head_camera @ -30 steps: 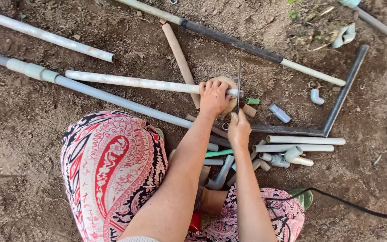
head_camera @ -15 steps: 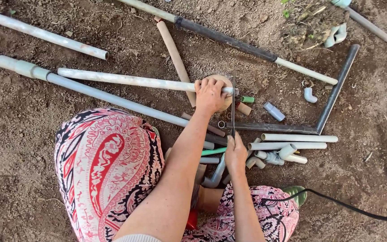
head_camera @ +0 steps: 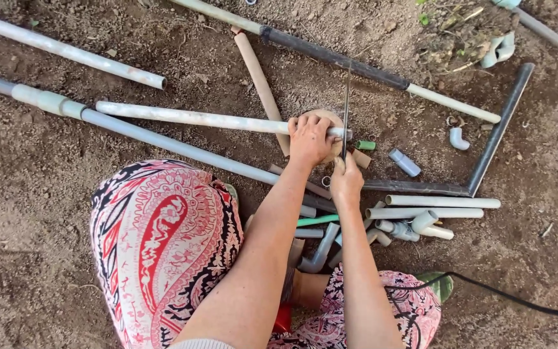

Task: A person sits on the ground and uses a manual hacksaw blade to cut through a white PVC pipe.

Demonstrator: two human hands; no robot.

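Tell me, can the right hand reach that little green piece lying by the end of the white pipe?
Probably yes. The green piece lies on bare dirt just beside the right hand, with nothing over it. But that hand is gripping the saw blade, so it would have to let go first.

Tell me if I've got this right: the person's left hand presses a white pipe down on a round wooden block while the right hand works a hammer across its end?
Not quite. The head view shows the right hand working a thin saw blade, not a hammer. The rest holds: the left hand presses the white pipe on the round wooden block.
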